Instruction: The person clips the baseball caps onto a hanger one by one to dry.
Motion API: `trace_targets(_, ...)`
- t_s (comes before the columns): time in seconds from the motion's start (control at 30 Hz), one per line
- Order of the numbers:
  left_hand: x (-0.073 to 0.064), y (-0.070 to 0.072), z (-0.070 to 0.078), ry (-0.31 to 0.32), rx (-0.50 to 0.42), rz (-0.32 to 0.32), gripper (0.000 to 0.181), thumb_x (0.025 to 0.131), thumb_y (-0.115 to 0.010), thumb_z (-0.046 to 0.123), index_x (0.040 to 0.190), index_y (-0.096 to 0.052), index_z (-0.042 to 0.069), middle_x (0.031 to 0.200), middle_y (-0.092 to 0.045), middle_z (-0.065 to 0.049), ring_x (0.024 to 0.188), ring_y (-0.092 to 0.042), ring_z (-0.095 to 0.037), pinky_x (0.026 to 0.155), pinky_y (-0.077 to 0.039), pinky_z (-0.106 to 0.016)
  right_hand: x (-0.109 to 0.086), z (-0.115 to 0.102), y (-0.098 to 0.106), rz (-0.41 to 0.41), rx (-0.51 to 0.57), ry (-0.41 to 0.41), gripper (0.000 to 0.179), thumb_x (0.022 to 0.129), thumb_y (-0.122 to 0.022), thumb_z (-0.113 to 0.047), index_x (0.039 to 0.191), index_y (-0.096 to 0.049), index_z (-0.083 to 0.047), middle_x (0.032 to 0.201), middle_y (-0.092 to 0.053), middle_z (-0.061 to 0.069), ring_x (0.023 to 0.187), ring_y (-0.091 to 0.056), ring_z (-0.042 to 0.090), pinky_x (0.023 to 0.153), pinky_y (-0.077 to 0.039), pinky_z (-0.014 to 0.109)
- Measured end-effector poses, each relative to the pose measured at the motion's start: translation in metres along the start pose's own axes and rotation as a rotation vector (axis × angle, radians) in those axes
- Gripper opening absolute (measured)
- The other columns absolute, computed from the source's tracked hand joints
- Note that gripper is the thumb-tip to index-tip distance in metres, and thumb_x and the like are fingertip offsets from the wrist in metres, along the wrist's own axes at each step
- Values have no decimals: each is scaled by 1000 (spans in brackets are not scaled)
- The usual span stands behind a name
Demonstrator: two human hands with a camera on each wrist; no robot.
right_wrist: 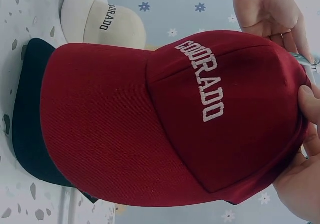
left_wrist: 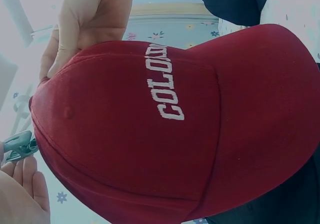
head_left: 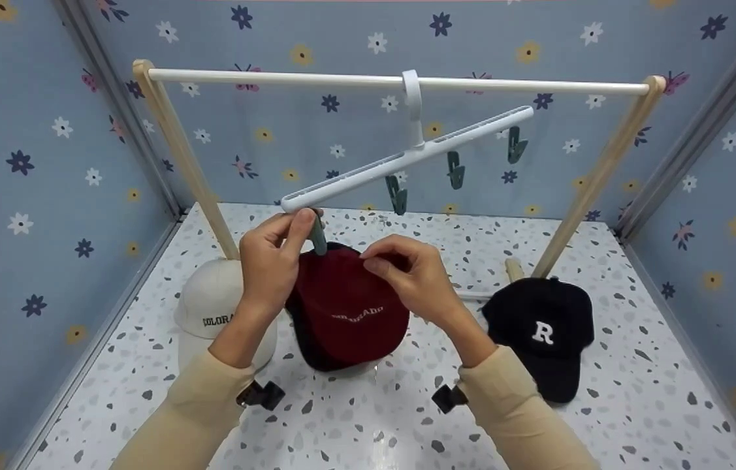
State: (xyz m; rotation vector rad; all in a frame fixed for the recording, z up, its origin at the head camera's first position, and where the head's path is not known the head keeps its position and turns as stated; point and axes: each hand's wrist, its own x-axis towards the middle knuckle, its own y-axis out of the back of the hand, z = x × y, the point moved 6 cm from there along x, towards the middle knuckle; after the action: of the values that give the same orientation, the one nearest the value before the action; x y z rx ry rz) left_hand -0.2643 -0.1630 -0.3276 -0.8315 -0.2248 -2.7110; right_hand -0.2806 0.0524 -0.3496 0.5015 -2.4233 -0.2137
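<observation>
As the right hand [head_left: 416, 277] pinches it, red cap [head_left: 348, 287]: likely light, soft; grip at back.
Left hand [head_left: 268, 264]: pinches green clip [head_left: 319, 237].

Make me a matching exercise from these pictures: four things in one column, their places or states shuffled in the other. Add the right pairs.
Things
1. burgundy baseball cap
2. cream baseball cap
3. black baseball cap with a white R
4. white clip hanger

Places and states
A. near the right leg of the rack
B. hooked over the white rail, tilted with its left end lower
C. held by the right hand
D. near the left leg of the rack

Right pairs
1-C, 2-D, 3-A, 4-B
</observation>
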Motion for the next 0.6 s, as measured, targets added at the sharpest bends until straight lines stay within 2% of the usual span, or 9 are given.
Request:
trace_targets(0.2,1,-1,2,-23,-12,-3,21,105,-70,18,98,-85,6,100,-80,-6,93,-72,-12,88,-56,-26,1,0,-3,33,4,32,10,98,-74,-1,105,-80,-5,102,-77,7,94,-72,19,83,-59,30)
trace_targets(0.47,3,0,1,-28,3,1,22,104,-70,15,93,-85,4,92,-78,-5,81,-62,-11,71,-47,-23,4,3,-6,73,-7,22,8,100,-74,-4,106,-79,-5,103,-77,7,94,-71,19,82,-58,29)
trace_targets(0.6,4,1,1,-41,29,-10,21,104,-71,15,93,-86,5,91,-78,-5,81,-62,-10,69,-46,-22,4,3,-8,96,-18,-1,8,100,-74,-7,106,-79,-6,104,-77,5,94,-71,18,82,-58,29)
